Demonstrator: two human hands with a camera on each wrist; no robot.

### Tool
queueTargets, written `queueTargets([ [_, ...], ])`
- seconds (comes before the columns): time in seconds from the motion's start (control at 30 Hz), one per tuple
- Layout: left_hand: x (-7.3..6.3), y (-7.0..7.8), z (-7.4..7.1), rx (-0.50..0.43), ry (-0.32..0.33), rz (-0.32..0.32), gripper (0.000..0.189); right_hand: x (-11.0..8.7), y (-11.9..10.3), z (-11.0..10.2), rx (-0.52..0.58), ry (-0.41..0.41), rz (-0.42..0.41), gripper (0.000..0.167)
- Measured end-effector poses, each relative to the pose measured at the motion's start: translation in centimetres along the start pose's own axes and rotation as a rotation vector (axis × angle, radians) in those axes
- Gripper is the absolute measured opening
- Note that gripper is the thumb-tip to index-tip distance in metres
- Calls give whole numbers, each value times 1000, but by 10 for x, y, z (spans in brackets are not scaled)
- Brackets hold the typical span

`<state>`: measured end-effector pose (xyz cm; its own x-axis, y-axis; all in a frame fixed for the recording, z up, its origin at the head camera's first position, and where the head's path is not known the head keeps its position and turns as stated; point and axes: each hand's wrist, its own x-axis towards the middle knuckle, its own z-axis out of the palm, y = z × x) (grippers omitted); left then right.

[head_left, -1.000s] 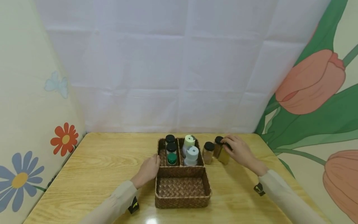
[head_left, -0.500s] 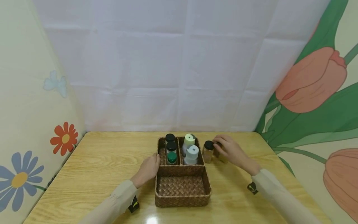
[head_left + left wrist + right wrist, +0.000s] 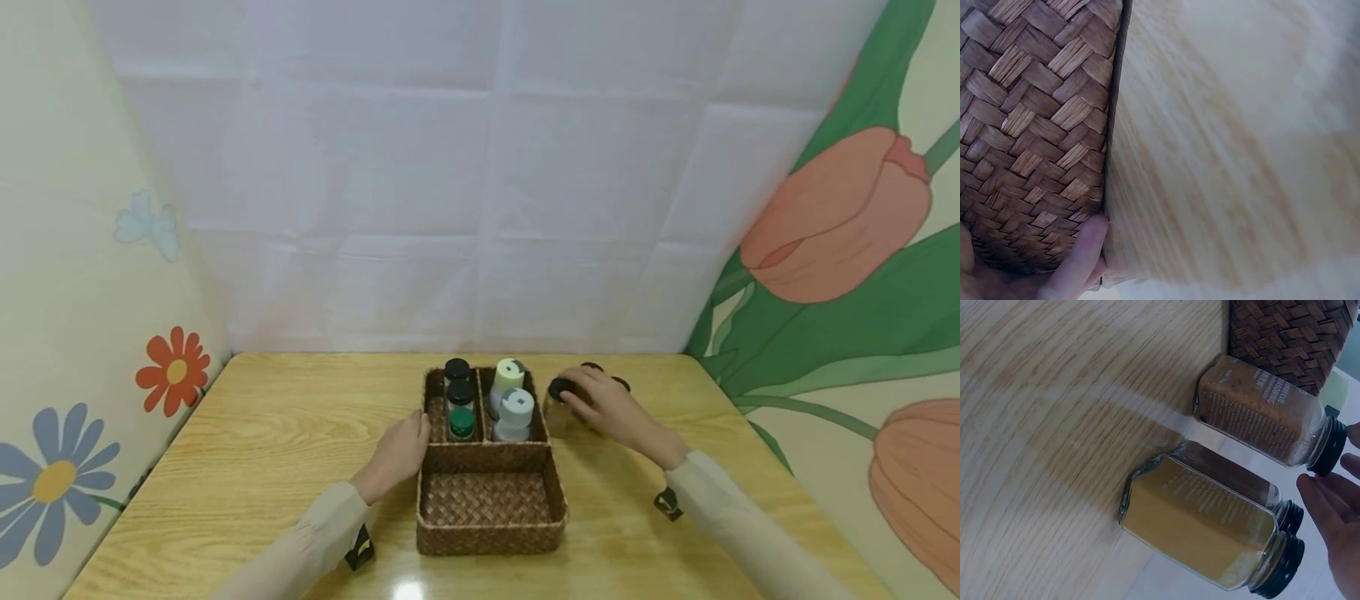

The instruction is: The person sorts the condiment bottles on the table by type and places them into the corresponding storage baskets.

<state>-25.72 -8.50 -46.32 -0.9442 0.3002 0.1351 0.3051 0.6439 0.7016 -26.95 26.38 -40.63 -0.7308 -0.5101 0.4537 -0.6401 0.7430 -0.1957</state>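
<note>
A creased white sheet [image 3: 375,167] filled the background at twelve o'clock, with a tulip-printed wall covering [image 3: 825,217] at three o'clock and a daisy-printed wall covering [image 3: 45,292] at nine. The wood-grained counter [image 3: 285,417] spread below, and on it sat a brown woven basket [image 3: 491,540], with a wide compartment at six o'clock and narrower ones at eleven and one. Pale sleeves [image 3: 322,525] ran in from seven and five o'clock. The left hand [image 3: 397,454] gripped the basket's side wall at about ten o'clock. The right hand [image 3: 618,408] lay at two o'clock from the basket, its fingertips at the black cap of an orange-brown jar [image 3: 1260,412]; whether they had closed on it I could not tell. That jar stood upright on the counter just beside the basket, at two o'clock. A little farther out in the same direction, a yellow jar [image 3: 1200,519] and a dark brown jar [image 3: 1235,475] stood close together, largely hidden by the hand in the head view. In the one o'clock compartment stood a yellow-capped bottle [image 3: 508,375] and a white-capped bottle [image 3: 515,408]. The eleven o'clock compartment held two black-capped jars [image 3: 460,392] and, nearer six, a green-capped jar [image 3: 461,422].
</note>
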Motion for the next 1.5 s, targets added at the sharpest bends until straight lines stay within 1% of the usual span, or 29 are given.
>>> queueTargets([
  [0.03,0,0,0,-4,0,7,51,0,0,1,1,-4,0,36],
  [0.2,1,0,2,-32,-19,-8,51,1,2,4,-6,-21,5,41],
  [0.37,1,0,2,-46,-29,-18,51,3,3,7,-13,-47,23,39],
  [0.67,3,1,-2,-37,-10,-9,51,10,4,8,-33,-37,-11,39],
  [0.83,2,1,-3,-34,-13,-16,51,12,5,9,-30,-55,-23,37],
  [1.0,1,1,-1,-26,-16,-13,50,10,5,10,-38,-72,-20,39],
  [1.3,2,2,-1,13,18,11,48,11,3,10,-39,-69,-24,37],
  [1.5,1,2,-1,27,18,1,47,9,2,11,-16,-97,-1,37],
])
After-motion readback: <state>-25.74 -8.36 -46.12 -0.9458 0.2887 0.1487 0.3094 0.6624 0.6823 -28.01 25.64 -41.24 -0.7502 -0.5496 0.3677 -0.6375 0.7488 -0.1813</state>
